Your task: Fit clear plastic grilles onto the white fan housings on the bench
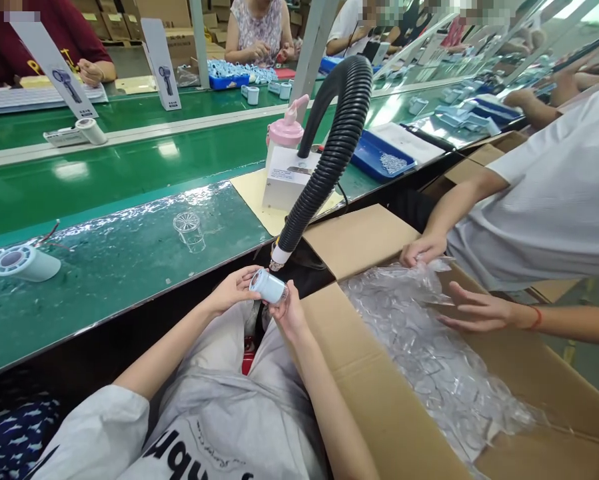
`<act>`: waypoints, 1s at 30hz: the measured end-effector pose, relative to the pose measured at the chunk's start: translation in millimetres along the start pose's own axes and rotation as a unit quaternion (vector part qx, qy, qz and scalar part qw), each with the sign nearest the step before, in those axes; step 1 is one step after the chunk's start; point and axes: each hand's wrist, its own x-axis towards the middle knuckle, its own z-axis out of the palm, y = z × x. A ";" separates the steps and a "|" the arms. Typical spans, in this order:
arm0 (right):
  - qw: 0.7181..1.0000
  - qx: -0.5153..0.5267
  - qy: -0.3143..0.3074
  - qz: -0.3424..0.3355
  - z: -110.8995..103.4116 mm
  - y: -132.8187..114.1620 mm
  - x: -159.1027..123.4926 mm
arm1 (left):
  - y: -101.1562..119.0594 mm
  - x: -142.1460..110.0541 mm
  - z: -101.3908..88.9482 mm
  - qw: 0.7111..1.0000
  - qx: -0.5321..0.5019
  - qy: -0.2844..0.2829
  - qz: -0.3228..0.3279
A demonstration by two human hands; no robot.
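Above my lap I hold a light blue cylindrical fan housing [270,287], tilted, between both hands. My left hand [236,288] grips its ringed left end with fingers and thumb. At the other end, my right hand [290,311] is closed around a clear plastic part that seems to sit over the housing; the fingers partly hide it. Just above the housing is the nozzle [279,257] of a black corrugated hose [324,173]. On the green bench lie a clear plastic cup with a slotted end [189,231] and another light blue housing [26,263] with wires near it.
A white box-shaped machine [286,179] carries the hose; a pink-lidded bottle [285,130] stands by it. At my right, a co-worker's hands are over clear plastic parts [429,347] in a cardboard box [374,393]. Beyond the bench runs a green conveyor [144,150], with people working across it.
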 end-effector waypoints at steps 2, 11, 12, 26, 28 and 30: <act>1.000 -0.022 -0.008 -0.006 3.2 -5.9 -13.8 | 6.1 -19.8 -1.9 1.000 0.004 -0.016 0.016; 0.985 -0.135 -0.110 -0.002 30.2 -40.3 -86.9 | 41.1 -110.5 13.1 0.987 0.092 -0.069 0.109; 0.984 -0.134 -0.117 0.005 32.0 -41.4 -90.9 | 43.7 -115.7 15.3 0.986 0.100 -0.065 0.119; 0.978 -0.133 -0.147 0.068 42.5 -37.0 -105.4 | 53.3 -135.9 12.7 0.921 0.263 -0.068 0.280; 0.977 -0.142 -0.145 0.069 45.1 -35.3 -104.1 | 53.4 -137.3 11.6 0.913 0.288 -0.060 0.284; 0.977 -0.150 -0.135 0.063 46.2 -33.2 -102.5 | 52.2 -139.8 10.2 0.918 0.286 -0.042 0.273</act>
